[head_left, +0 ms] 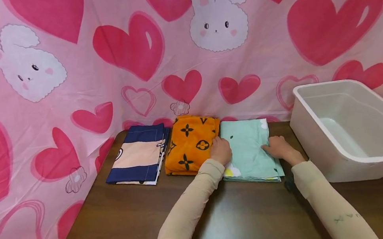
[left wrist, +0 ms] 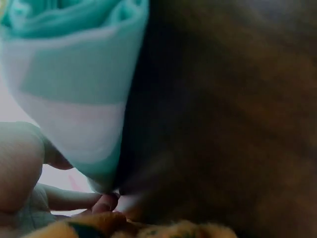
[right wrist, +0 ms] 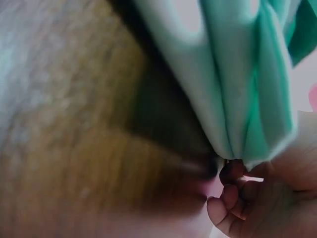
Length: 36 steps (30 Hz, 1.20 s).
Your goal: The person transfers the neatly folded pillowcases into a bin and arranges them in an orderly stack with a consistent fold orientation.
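A folded mint-green cloth with small leaf and flower prints lies on the table between both hands. At its left edge, my left hand grips it; in the left wrist view the fingers curl beneath the folded layers. My right hand pinches the opposite edge, thumb on top. The right wrist view has its curled fingers under the hanging folds. Close beside the left hand is a folded orange cloth with dark flower motifs.
Farther left lies a folded navy and peach cloth. A large white plastic bin stands on the right, near the right forearm. The brown wooden table meets a pink curtain with hearts and rabbits behind it.
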Available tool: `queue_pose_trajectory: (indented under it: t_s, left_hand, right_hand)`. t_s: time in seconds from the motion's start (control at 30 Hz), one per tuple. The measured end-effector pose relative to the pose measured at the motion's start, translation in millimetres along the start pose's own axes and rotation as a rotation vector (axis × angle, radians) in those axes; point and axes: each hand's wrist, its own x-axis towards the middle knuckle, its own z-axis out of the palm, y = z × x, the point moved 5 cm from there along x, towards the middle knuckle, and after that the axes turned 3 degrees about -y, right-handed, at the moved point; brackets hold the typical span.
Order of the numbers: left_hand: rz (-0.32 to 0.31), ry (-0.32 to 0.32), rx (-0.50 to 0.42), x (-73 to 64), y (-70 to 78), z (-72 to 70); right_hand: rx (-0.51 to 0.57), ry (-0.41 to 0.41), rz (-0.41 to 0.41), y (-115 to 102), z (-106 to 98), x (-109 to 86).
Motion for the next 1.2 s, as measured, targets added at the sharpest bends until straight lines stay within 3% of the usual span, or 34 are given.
queue_pose_trajectory:
  t_s: [0.2, 0.4, 0.53, 0.67, 0.83, 1.2]
  left_hand:
    - [-0.086, -0.145, -0.034, 7.9, -0.3, 5.8]
    - [-0.075, -0.280, -0.089, 9.8, -2.2, 11.7]
    - [-0.047, -0.306, -0.132, 7.4, -1.8, 11.8]
    - [0.036, -0.267, -0.159, 3.9, 1.8, 6.7]
    - [0.134, -0.168, -0.151, -0.1, 6.9, 0.4]
    - [0.184, -0.018, -0.086, -8.2, 11.1, -12.8]
  right_hand:
    - [0.006, -0.015, 0.023, 3, 1, -1.6]
    - [-0.050, 0.011, 0.003, 2, 2, -3.4]
    - [-0.074, 0.029, -0.022, -2, 1, -7.3]
    - [-0.086, 0.051, -0.043, -4, -2, -13.1]
    - [-0.068, 0.079, -0.058, -4, -5, -19.6]
    - [-0.055, 0.111, -0.082, -9, -11, -27.8]
